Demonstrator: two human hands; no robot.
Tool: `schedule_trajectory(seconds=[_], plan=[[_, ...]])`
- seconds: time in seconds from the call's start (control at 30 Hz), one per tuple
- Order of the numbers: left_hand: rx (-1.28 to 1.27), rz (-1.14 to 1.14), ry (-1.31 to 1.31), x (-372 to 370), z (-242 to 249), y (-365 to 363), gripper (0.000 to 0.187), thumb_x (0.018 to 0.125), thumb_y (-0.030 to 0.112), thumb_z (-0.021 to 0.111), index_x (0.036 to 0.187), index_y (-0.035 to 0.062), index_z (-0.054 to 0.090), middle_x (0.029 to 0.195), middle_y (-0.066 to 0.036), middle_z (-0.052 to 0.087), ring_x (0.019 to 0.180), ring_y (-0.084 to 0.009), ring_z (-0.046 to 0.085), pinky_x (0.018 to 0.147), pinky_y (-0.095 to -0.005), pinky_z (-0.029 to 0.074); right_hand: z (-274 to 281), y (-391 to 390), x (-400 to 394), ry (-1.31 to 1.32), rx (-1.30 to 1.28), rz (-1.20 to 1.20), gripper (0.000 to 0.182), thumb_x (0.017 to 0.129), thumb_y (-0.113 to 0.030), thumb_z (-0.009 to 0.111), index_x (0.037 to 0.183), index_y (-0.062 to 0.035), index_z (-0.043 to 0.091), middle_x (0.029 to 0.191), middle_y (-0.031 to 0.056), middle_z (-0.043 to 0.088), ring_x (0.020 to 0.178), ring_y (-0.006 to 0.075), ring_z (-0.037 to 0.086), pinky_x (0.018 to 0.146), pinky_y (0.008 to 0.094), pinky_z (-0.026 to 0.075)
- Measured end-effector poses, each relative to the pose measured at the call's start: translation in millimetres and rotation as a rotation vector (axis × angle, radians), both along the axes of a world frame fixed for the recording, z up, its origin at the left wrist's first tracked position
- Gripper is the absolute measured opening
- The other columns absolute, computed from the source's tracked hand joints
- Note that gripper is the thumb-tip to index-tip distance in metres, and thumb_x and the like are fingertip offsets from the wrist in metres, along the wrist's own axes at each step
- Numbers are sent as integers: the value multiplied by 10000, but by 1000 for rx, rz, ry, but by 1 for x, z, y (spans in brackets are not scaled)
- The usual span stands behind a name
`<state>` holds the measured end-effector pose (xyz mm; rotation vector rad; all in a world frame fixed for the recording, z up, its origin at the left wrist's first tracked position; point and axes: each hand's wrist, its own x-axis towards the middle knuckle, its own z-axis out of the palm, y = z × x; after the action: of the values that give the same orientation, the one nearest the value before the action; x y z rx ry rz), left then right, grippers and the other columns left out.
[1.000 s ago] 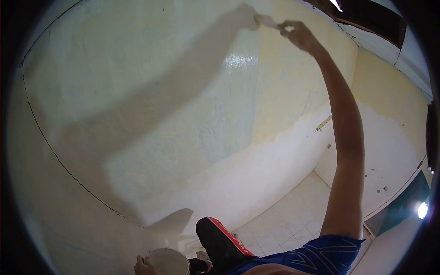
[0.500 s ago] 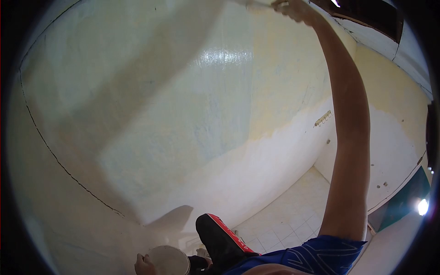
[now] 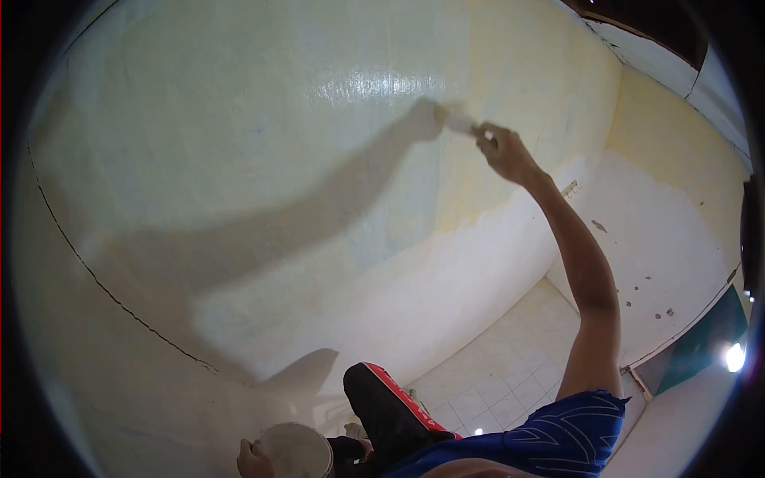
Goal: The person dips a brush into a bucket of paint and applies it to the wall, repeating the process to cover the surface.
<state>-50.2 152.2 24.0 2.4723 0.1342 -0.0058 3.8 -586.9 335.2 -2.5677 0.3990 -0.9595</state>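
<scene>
My right hand [image 3: 504,153] is closed around the handle of a paintbrush [image 3: 458,121], its pale bristles close against the upper part of the yellowish-green wall [image 3: 351,183]. The arm is stretched up and forward, and its shadow falls across the wall to the left of the brush. Low in the view, my left hand [image 3: 253,460] grips the left side of a round whitish bucket [image 3: 292,425]. The bucket sits beside my bent knee, and its inside looks pale.
Below the painted area the wall turns white, meeting a tiled floor [image 3: 502,382]. A hook rack [image 3: 570,190] hangs near the corner. A jagged dark crack [image 3: 96,275] runs down the left. A bright lamp [image 3: 735,358] shines at right, by a green panel [image 3: 693,350].
My right hand has come down from the top edge of the view with the paintbrush, its shadow dropping too. My left hand stays on the bucket.
</scene>
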Motion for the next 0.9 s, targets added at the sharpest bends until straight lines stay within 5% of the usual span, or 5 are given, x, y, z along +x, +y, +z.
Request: schedule_trajectory(seconds=[0.27, 0.47, 0.6, 0.67, 0.9], plan=[[182, -16, 89, -4, 36, -29, 290, 1020, 280, 489, 1071, 18, 599, 972, -275, 685, 917, -502, 638, 790, -534, 486, 90, -36, 6, 106, -227, 136, 250, 946, -195, 687, 1170, -100, 747, 960, 68, 745, 769, 153, 616, 731, 326, 523], [272, 17, 86, -14, 52, -47, 298, 1027, 287, 488, 1084, 14, 592, 978, -276, 678, 925, -499, 635, 797, -532, 476, 173, -29, 7, -253, -311, -15, 308, 918, -209, 706, 1163, -22, 702, 950, 162, 717, 731, 221, 661, 662, 373, 542], [179, 53, 82, -15, 38, -34, 319, 1031, 301, 488, 1087, 3, 586, 995, -279, 670, 922, -493, 629, 803, -518, 475, 91, -25, 32, -440, -258, -19, 301, 985, -263, 634, 1233, -104, 693, 725, 110, 655, 585, 137, 531, 566, 339, 459], [211, 38, 96, -16, 47, -36, 326, 1031, 306, 486, 1085, 0, 586, 993, -281, 668, 915, -490, 626, 803, -516, 475, 18, -9, 33, -396, -102, 16, 307, 1009, -247, 547, 1208, -53, 679, 929, 263, 692, 776, 410, 680, 712, 458, 535], [163, 33, -42, 5, 0, -8, 302, 1000, 232, 538, 866, -37, 511, 766, -254, 596, 711, -452, 576, 695, -520, 430, -176, 28, -8, 245, 201, 73, 311, 968, -182, 564, 1214, -19, 662, 1060, 263, 707, 1031, 432, 673, 916, 481, 524]])
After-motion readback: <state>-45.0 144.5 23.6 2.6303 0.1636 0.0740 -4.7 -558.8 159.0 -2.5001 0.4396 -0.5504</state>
